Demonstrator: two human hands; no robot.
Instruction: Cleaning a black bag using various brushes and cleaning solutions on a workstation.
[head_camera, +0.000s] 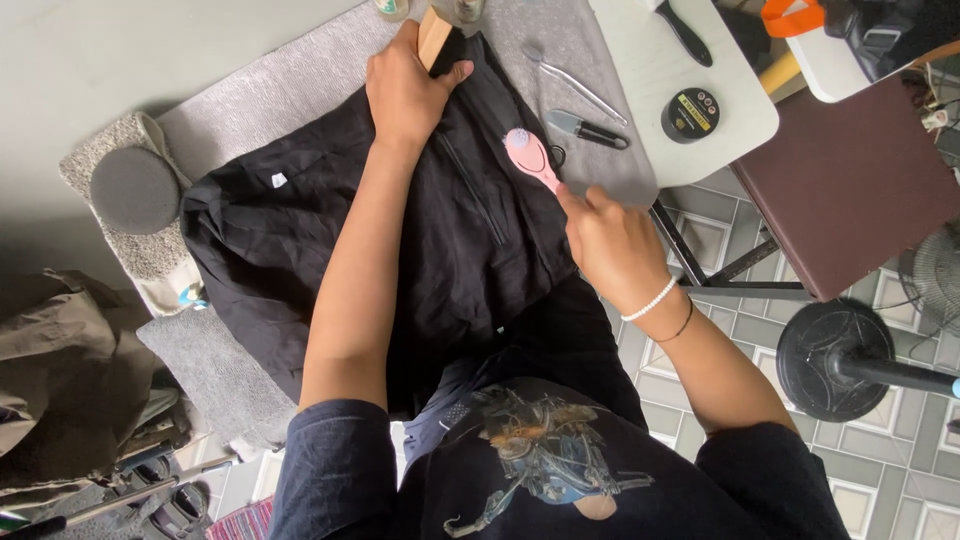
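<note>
Nearest the camera are the person's dark printed shirt and two bare forearms reaching forward over a black garment spread on a grey padded board. The garment lies flat across the board, with its lower edge falling toward the person's lap and a small white tag showing on its left part.

The right hand, with a white bead bracelet and a thin dark band at the wrist, grips the handle of a pink brush; the fingers are closed around the handle and the forefinger lies along it. The brush head rests on the garment near its right edge.

Farther out, the left hand presses down on the top of the garment, fingers curled over the cloth, just beside a wooden block.

Beyond the brush, on the board, lie metal tweezers and a small dark tool. A round black tin stands on a pale table to the right. A grey round pad sits at the far left of the board.
</note>
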